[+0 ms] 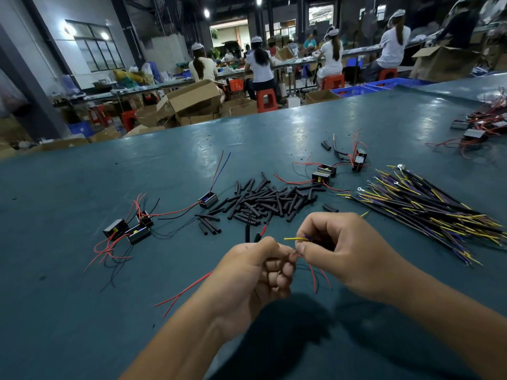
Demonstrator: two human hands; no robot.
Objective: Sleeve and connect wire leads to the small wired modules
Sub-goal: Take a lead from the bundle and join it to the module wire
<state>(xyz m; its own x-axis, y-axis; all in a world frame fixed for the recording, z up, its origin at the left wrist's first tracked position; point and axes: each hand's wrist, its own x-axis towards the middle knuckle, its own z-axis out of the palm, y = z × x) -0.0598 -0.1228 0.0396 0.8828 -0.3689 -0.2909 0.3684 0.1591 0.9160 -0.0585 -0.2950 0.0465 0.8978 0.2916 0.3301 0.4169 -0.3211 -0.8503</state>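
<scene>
Both hands, left [258, 272] and right [343, 250], pinch wire leads [296, 239] together.

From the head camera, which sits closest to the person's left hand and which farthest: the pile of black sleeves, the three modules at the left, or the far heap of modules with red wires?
From the left hand:
1. Pile of black sleeves, just ahead.
2. Three modules, off to the left.
3. Far heap of modules, top right of the table.
</scene>
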